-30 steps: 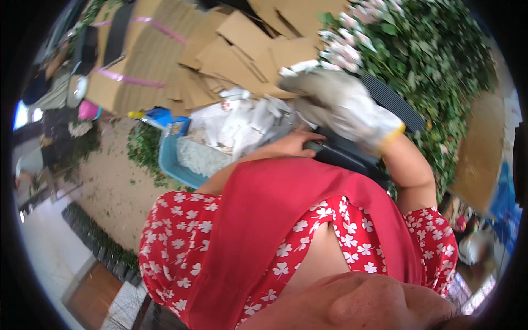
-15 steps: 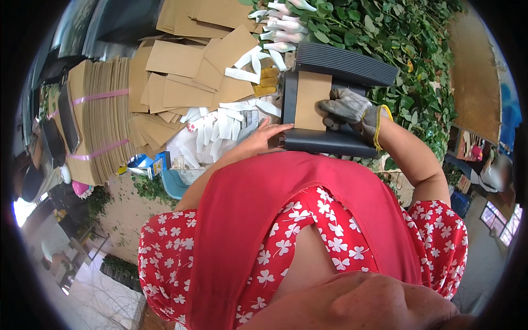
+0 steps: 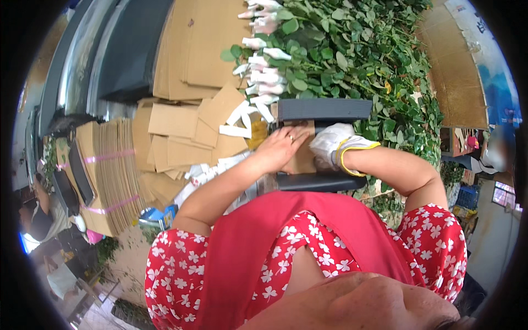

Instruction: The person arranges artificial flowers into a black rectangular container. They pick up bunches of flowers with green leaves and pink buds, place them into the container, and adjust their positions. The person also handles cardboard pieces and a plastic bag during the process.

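I see a worktop (image 3: 165, 118) spread with flat brown cardboard sheets (image 3: 190, 52). At ten o'clock sit strapped cardboard stacks (image 3: 107, 170); at one o'clock, leafy stems (image 3: 357, 55) lie heaped, paper-wrapped buds (image 3: 258, 71) alongside.

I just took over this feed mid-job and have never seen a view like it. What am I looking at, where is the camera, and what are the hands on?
There is no machine here: a person works with two hands, and one wide fisheye camera worn on the head looks down, so straight edges bend near the rim. The red flowered clothing at the bottom is the wearer's own. The left hand is bare and lies flat on a brown cardboard piece. The right hand wears a white glove with a yellow cuff and rests on the same piece. The cardboard sits in a black frame with a bar above and below. Behind are leafy green stems with white-wrapped buds; to the left lie flat cardboard stacks.
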Available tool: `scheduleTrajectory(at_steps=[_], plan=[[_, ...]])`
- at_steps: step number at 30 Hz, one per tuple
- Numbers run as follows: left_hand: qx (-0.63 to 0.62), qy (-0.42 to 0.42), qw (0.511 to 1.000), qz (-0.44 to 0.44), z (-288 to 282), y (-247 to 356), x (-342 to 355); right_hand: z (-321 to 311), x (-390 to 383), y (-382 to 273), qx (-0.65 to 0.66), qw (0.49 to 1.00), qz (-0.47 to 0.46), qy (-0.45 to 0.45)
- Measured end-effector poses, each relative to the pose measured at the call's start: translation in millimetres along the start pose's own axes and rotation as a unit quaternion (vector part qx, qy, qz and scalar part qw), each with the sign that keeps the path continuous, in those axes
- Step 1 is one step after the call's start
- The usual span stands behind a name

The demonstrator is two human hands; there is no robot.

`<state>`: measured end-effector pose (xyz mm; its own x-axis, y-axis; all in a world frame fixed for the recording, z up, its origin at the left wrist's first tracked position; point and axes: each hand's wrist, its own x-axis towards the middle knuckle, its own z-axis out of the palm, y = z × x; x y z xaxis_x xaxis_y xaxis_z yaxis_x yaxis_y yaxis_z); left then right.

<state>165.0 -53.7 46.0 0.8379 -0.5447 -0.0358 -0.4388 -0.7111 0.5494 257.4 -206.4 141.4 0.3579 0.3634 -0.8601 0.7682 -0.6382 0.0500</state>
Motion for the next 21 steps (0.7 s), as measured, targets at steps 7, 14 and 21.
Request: scheduleTrajectory(at_steps=[7, 14, 21], plan=[[-0.202, -0.027, 0.977, -0.062, 0, 6, -8, 45, 52, 22, 0.408, 0.871, -0.272, 0.006], [-0.32, 0.101, 0.93, 0.148, 64, -25, -30, -151, 120, 252, 0.082, 0.787, 0.161, 0.59], [-0.307, 0.11, 0.938, 0.115, 72, -30, -36, -133, 104, 178, 0.086, 0.836, 0.15, 0.521]])
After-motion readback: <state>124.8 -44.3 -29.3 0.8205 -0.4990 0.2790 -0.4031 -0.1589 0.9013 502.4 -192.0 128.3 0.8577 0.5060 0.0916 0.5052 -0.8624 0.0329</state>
